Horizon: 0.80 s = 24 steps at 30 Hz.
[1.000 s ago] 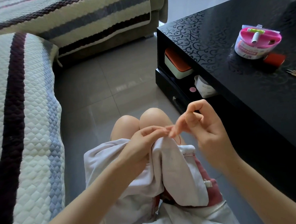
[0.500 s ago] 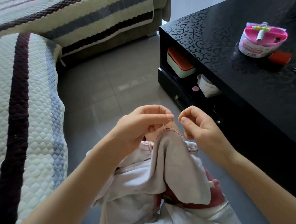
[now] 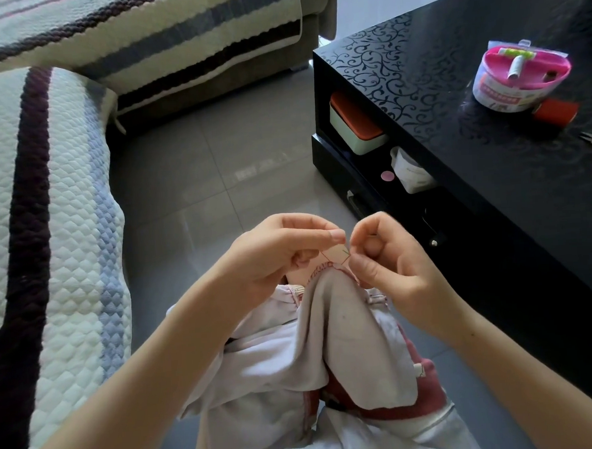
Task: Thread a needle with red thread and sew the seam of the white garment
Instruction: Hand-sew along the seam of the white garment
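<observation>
Red-threaded and well under way, judging by stitches (image 3: 324, 266) along the garment (image 3: 331, 332) edge; pinching thread (image 3: 326, 256) between left hand (image 3: 275, 256) and right hand (image 3: 389, 271) fingertips; seam-finishing probably left.

One camera sits on the person's head. It looks forward and down at the lap. It is very near the hands: the left hand (image 3: 282, 256) and the right hand (image 3: 389, 264) show big, just below the middle, with the white garment (image 3: 328, 342) under them. The arms come in from the two bottom corners. Farther away, the striped sofa (image 3: 48, 237) fills the left edge and the top, the grey floor (image 3: 217, 180) runs up the middle, and the black table (image 3: 491, 179) fills the right side
</observation>
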Motion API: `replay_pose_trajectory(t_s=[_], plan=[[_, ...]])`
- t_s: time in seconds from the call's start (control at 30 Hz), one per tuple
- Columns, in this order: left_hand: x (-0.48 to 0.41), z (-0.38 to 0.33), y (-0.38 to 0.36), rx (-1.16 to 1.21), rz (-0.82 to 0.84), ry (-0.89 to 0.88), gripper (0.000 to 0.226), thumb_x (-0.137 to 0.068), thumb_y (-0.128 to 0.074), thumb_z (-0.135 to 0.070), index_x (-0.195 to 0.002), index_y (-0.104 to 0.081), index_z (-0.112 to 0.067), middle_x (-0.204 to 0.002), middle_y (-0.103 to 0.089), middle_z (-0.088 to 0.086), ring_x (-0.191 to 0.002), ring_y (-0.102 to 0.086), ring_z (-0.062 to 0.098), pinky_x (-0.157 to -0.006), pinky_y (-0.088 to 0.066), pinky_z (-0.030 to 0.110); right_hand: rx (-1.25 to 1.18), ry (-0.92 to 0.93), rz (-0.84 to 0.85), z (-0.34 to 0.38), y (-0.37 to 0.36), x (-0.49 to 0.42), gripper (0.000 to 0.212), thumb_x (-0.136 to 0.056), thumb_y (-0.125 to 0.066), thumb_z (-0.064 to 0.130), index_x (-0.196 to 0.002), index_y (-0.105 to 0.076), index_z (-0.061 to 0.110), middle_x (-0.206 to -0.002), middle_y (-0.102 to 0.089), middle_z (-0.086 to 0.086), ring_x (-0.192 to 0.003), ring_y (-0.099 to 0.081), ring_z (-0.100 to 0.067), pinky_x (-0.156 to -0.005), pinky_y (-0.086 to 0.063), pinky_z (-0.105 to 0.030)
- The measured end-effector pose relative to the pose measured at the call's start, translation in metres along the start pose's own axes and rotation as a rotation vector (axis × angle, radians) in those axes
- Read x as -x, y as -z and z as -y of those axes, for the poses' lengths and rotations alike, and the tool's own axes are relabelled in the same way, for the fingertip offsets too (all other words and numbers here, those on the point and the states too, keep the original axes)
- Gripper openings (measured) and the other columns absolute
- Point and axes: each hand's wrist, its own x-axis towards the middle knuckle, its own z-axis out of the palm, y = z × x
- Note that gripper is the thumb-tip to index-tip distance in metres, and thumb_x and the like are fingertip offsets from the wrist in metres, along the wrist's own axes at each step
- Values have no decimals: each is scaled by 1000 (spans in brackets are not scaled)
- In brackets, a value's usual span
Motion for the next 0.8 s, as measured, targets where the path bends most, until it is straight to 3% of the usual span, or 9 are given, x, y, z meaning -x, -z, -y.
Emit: replay_pose_trajectory(t_s=[0.13, 0.23, 0.3, 0.37, 0.43, 0.5, 0.6, 0.67, 0.8], plan=[[-1, 3, -3, 21, -6, -3, 16, -57, -80, -29, -65, -71, -19, -72, -46, 4, -58, -37, 9, -62, -27, 24, -66, 40, -3, 4, 2, 0, 21, -86, -49, 5, -107, -46, 10, -62, -46, 1, -56, -44, -17, -54, -41, -28], [-1, 8, -7, 13, 49, -59, 21, -66, -77, -27, -78, -67, -14, -82, -54, 7, -71, -48, 13, -68, -36, 23, -47, 98, -45, 8, 6, -2, 1, -88, -54, 8, -88, -53, 7, -64, -51, 6, -60, -48, -10, -59, -46, -20], [4, 8, -12, -43, 81, -72, 13, -75, -70, -21, -84, -65, -12, -87, -57, 9, -82, -50, 17, -73, -38, 26, -35, 124, -80, 13, 8, -3, 8, -88, -56, 11, -82, -53, 7, -64, -52, 5, -59, -48, -11, -58, -45, -20], [5, 10, -14, -127, 84, -71, 9, -78, -74, -12, -78, -68, -20, -78, -59, 1, -79, -52, 13, -73, -37, 30, -37, 126, -115, 17, 11, -5, 8, -89, -53, 6, -81, -51, 6, -62, -52, 4, -58, -49, -11, -58, -44, -21], [5, 13, -16, -207, 65, -76, 26, -80, -75, -7, -62, -67, -24, -59, -54, -13, -60, -47, 2, -60, -31, 24, -7, 137, -138, 21, 14, -6, 8, -89, -51, 5, -81, -51, 6, -63, -50, -3, -57, -49, -14, -59, -45, -25], [5, 15, -19, -193, 54, -65, 31, -80, -72, -1, -58, -63, -21, -49, -51, -16, -49, -45, -3, -50, -28, 11, 47, 169, -168, 26, 18, -8, 8, -90, -51, 7, -82, -52, 8, -68, -52, -9, -62, -53, -18, -64, -49, -27], [5, 16, -22, -100, 95, -66, 22, -69, -77, 0, -58, -69, -18, -57, -60, -12, -57, -53, -3, -56, -37, 7, 38, 190, -241, 36, 24, -13, 9, -92, -55, 11, -84, -54, 9, -75, -60, -8, -75, -62, -21, -74, -56, -35], [5, 18, -23, -101, 88, -74, 18, -66, -75, -6, -57, -72, -20, -60, -61, -8, -61, -53, 1, -60, -39, 9, -68, 154, -253, 45, 28, -18, 10, -92, -55, 16, -85, -52, 9, -70, -64, -5, -69, -66, -23, -71, -57, -36], [5, 20, -28, -71, 12, -77, 31, -76, -74, 1, -53, -66, -18, -53, -58, -13, -53, -51, -6, -55, -39, 6, -226, 59, -193, 62, 37, -34, 8, -88, -52, 20, -86, -50, 13, -61, -64, -4, -58, -66, -22, -60, -55, -32]])
